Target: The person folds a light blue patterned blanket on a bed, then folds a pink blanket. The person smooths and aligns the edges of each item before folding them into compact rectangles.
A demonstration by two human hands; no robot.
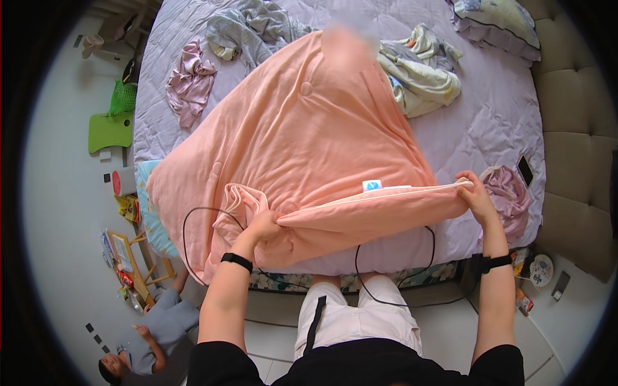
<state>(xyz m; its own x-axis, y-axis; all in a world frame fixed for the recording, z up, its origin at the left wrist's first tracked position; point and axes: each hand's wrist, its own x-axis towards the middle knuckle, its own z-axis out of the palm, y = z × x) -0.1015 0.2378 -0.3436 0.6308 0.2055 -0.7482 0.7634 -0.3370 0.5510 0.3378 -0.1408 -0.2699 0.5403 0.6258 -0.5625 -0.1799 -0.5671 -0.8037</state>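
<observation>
A large peach-coloured quilt (283, 135) spreads over the bed, wide on the left and narrowing toward the far middle. I hold its near edge, which has pale piping, stretched between both hands. My left hand (264, 226) is closed on the edge near a bunched fold of the fabric. At the right end of the same edge, my right hand (475, 193) pinches the corner. A small white and blue label (371, 186) stands up from the edge between the hands. The quilt's far tip is blurred.
The bed (489, 122) bears crumpled grey bedding (257, 29), a pink cloth (191, 83), a pale patterned cloth (425, 77), a pillow (499, 22), another pink cloth (506, 199) and a phone (525, 170). A black cable (358, 267) loops before me. Another person (154, 334) is at lower left.
</observation>
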